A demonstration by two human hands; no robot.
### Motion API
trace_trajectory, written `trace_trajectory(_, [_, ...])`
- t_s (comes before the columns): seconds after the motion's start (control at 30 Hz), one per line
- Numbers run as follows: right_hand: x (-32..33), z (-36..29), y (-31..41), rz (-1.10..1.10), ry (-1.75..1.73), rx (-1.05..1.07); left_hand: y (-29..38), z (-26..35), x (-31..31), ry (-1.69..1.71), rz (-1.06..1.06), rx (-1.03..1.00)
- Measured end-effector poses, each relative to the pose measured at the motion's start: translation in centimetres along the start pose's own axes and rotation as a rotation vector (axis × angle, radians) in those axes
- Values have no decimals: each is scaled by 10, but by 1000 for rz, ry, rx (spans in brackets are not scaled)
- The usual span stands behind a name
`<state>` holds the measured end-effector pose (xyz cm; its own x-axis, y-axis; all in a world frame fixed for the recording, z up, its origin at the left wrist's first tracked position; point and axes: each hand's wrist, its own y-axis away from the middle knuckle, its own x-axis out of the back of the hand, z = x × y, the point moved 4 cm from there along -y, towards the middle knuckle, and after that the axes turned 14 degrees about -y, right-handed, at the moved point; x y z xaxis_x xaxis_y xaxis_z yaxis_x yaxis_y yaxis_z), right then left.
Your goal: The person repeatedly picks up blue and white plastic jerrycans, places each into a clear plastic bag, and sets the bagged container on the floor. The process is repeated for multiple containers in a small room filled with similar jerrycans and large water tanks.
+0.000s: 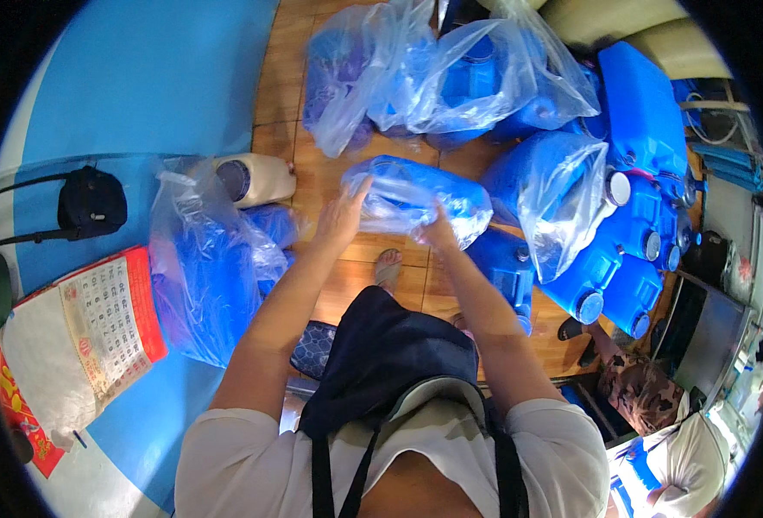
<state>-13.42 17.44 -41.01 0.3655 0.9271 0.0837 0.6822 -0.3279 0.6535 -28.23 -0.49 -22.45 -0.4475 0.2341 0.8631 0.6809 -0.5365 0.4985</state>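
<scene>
Before me is a blue plastic jerrycan [456, 188] in a clear plastic bag [394, 217]. My left hand [349, 210] is at the bag's left end, thumb raised, its grip partly blurred. At the bag's near side, my right hand [438, 230] has its fingers against the plastic; motion blur hides how firmly they close. Several more bagged blue containers [469, 81] stand just beyond. To the right sits another blue container [524, 168] with a clear bag loosely over it, and a bare blue jerrycan [501, 265] lies near my right forearm.
Several blue jerrycans [579, 278] crowd the right side. On the left are a bagged blue container [207, 278] and a beige jerrycan [268, 180] against the blue wall [155, 78], where a calendar [96, 324] and a black bag [92, 202] hang. A person in camouflage shorts [640, 392] is at lower right.
</scene>
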Motion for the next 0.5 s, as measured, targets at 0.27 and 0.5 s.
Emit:
trace_trajectory(0.27, [25, -212, 64, 582, 1302, 797, 16, -35, 32, 285, 60, -155])
trace_trajectory(0.5, [-46, -162, 75, -85, 820, 817, 29, -40, 45, 390, -6, -160])
